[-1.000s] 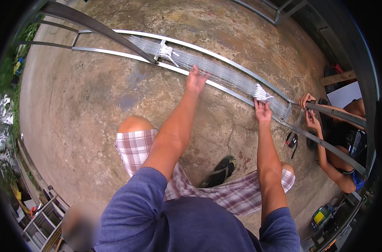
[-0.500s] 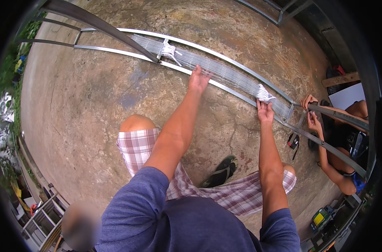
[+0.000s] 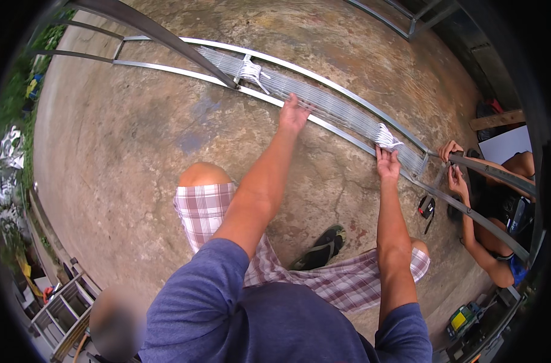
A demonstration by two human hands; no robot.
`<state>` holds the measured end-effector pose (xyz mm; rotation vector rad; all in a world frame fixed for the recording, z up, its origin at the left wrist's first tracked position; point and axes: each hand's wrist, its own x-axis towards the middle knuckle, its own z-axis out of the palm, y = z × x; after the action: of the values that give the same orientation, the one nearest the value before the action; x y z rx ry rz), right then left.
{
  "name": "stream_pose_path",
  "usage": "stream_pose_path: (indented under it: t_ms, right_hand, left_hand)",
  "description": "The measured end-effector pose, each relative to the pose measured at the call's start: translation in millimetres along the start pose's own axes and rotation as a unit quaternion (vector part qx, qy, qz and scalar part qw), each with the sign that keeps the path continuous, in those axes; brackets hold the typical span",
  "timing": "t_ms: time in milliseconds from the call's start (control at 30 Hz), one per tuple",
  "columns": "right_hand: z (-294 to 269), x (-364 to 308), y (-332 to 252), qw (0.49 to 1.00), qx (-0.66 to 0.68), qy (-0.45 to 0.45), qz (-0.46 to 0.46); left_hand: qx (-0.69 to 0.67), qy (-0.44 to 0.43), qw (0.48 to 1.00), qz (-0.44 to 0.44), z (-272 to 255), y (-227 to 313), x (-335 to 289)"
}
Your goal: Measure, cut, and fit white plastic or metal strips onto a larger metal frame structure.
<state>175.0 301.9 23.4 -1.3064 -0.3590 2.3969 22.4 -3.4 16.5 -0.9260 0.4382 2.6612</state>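
- Strip (image 3: 333, 104) is lying between metal rails (image 3: 260, 96), white cords (image 3: 385, 137) probably binding it.
- Left hand (image 3: 294, 115) is seemingly steadying the near rail, fingers' grip unclear.
- Right hand (image 3: 388, 163) is apparently supporting one cord, fingers' closure unclear.

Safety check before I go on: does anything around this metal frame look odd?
Slightly: the white cord bundle left of your left hand has loose ends sticking out, looking untidy, and the floor is cracked and stained.
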Motion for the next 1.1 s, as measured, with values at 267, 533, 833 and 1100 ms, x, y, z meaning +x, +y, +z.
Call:
stream_pose_path:
  t_ms: [267,533,833,1100]
  right_hand:
    - [1.5,-1.6,-0.7,1.0,-0.008,0.0,-0.011]
    - [-1.9,3.0,-3.5,1.0,-0.002,-0.008,-0.012]
    - [-2.8,2.7,-0.6,1.0,-0.014,-0.01,-0.016]
    - [-0.6,-0.5,-2.6,1.0,-0.015,-0.015,-0.016]
  left_hand:
    - [0.017,0.02,1.0,0.002,2.6,0.1,-2.4]
    - [0.003,-0.004,1.0,0.001,1.1,-1.9,-0.2]
    - [-0.003,-0.007,1.0,0.0,-2.1,-1.8,1.2]
    - [-0.001,-0.008,1.0,-0.004,-0.7,-3.0,-0.1]
